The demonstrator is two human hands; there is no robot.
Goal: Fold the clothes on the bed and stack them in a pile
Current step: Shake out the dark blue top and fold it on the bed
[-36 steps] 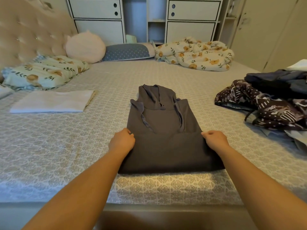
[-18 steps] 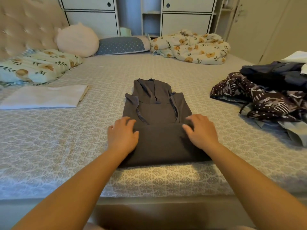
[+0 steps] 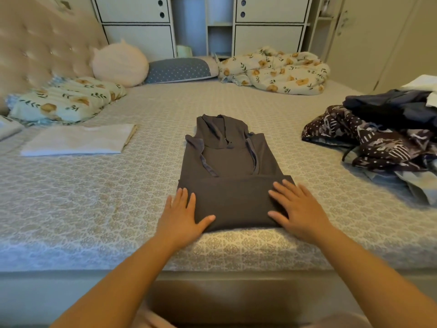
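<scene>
— Where is the garment found?

— A dark grey hooded top (image 3: 233, 166) is laid flat near the front edge of the bed (image 3: 94, 209), hood pointing away, its lower part folded up over the body.

— How are the hands placed?

— The left hand (image 3: 181, 215) is spread flat on the fold's left edge, partly on the bedspread; the right hand (image 3: 299, 209) is pressed flat on the fold's right side. Fingers are kept straight; nothing is gripped.

— What else is seen?

— A folded white cloth (image 3: 75, 140) is set well apart on the left. A heap of unfolded dark clothes (image 3: 383, 138) is left on the right. A floral blanket (image 3: 274, 69) is bunched at the far side.
</scene>
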